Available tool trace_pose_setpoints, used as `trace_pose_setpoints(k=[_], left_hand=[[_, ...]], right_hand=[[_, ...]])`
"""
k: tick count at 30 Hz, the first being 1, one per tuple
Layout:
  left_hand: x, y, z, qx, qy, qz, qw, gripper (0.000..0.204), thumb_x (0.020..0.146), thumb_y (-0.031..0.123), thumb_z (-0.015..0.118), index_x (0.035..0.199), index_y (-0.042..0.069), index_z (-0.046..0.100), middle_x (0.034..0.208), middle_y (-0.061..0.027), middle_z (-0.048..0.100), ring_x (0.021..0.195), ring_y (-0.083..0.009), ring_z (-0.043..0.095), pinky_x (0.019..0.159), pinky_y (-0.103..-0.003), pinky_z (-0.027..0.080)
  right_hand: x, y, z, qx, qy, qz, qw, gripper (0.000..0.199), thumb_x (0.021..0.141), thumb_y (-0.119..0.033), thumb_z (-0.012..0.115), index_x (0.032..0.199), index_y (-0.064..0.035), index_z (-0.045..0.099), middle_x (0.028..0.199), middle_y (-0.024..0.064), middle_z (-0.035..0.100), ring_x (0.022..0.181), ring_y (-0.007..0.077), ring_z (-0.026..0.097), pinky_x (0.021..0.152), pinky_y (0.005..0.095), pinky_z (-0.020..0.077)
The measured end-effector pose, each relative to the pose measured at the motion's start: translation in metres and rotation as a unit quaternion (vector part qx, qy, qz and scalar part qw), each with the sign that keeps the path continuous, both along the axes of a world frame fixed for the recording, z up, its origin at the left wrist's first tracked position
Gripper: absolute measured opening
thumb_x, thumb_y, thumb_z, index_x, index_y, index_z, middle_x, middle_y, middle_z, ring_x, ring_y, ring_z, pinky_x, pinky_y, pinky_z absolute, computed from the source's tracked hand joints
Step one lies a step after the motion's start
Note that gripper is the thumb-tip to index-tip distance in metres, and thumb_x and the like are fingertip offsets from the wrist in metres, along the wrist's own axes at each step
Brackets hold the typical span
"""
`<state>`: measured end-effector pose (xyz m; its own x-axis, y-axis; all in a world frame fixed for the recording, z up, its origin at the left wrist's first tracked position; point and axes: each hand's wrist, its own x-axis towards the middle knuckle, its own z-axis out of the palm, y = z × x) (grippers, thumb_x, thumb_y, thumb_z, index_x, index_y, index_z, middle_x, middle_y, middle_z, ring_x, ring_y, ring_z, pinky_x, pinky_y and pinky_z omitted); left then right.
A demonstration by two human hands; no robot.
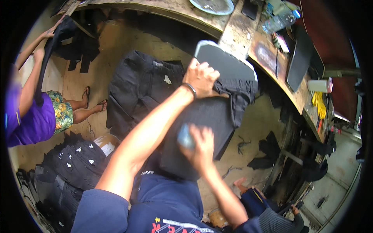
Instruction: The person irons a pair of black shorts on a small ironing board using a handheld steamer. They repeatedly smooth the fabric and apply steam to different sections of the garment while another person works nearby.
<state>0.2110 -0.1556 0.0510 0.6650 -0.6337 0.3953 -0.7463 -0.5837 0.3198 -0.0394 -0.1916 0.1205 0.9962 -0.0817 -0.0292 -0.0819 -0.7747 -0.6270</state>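
Observation:
A black garment (206, 116) with a gathered edge is drawn over a flat dark board (227, 60) with a pale rim, which juts from the workbench toward my body. My left hand (202, 77) is closed on the garment near its gathered edge, and a dark band circles that wrist. Over the nearer part of the cloth, my right hand (203, 149) grips a small bluish object (186, 136). Motion smears both this hand and the object, so its kind does not show. Another black garment (136, 89) lies spread just left of the board.
Piled black garments (77, 159) lie at lower left beside a cardboard box (107, 143). A person in purple (37, 122) handles dark cloth at the left. On the curved workbench (268, 72) are a plastic bottle (280, 22) and a round tray (213, 6). Another person's dark clothing (268, 209) shows lower right.

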Motion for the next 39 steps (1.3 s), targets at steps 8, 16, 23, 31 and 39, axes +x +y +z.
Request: trace_pose_setpoints(k=[8, 16, 23, 31, 39], left_hand=[[-0.011, 0.015, 0.025, -0.039, -0.054, 0.015, 0.998, 0.099, 0.068, 0.094, 0.075, 0.122, 0.011, 0.071, 0.133, -0.0145, 0.067, 0.129, -0.0326, 0.059, 0.112, -0.054, 0.04], [-0.146, 0.121, -0.055, -0.294, 0.574, 0.1, 0.758, 0.069, 0.117, 0.048, 0.05, 0.159, -0.007, 0.05, 0.163, -0.0213, 0.055, 0.154, -0.0298, 0.047, 0.129, -0.038, 0.034], [-0.285, 0.204, 0.018, -0.197, 0.72, 0.11, 0.657, 0.068, 0.111, 0.029, 0.068, 0.165, -0.004, 0.041, 0.164, -0.0149, 0.052, 0.151, -0.0233, 0.049, 0.129, -0.04, 0.034], [-0.371, 0.219, 0.066, -0.258, 0.712, 0.196, 0.623, 0.084, 0.096, 0.011, 0.08, 0.164, 0.002, 0.032, 0.149, -0.0158, 0.061, 0.138, -0.0264, 0.06, 0.119, -0.045, 0.048], [-0.433, 0.095, 0.024, -0.077, 0.482, -0.231, 0.842, 0.062, 0.085, 0.008, 0.073, 0.143, 0.001, 0.053, 0.132, -0.0248, 0.063, 0.124, -0.0459, 0.064, 0.111, -0.049, 0.051]], right_hand=[[-0.213, 0.046, 0.016, 0.272, 0.107, -0.323, 0.9, 0.072, 0.087, -0.026, 0.093, 0.146, -0.003, 0.058, 0.135, 0.0204, 0.067, 0.119, 0.0315, 0.069, 0.11, 0.043, 0.0526], [-0.252, 0.054, 0.013, 0.402, 0.191, -0.326, 0.834, 0.102, 0.095, -0.026, 0.089, 0.173, -0.0063, 0.026, 0.115, 0.0155, 0.077, 0.101, 0.0189, 0.074, 0.094, 0.0345, 0.0568], [-0.221, -0.054, 0.022, 0.321, 0.11, -0.237, 0.91, 0.117, 0.091, -0.025, 0.087, 0.177, -0.0053, 0.012, 0.159, 0.0277, 0.054, 0.141, 0.0297, 0.059, 0.117, 0.0403, 0.0482], [-0.262, -0.03, -0.014, 0.383, 0.192, -0.212, 0.878, 0.129, 0.083, -0.022, 0.092, 0.175, 0.0025, 0.006, 0.173, 0.0287, 0.037, 0.163, 0.0331, 0.036, 0.133, 0.0415, 0.0277], [-0.454, -0.05, -0.043, 0.339, 0.048, -0.513, 0.787, 0.093, 0.081, -0.026, 0.093, 0.156, -0.0038, 0.042, 0.157, 0.0174, 0.05, 0.149, 0.0323, 0.046, 0.128, 0.0469, 0.0317]])
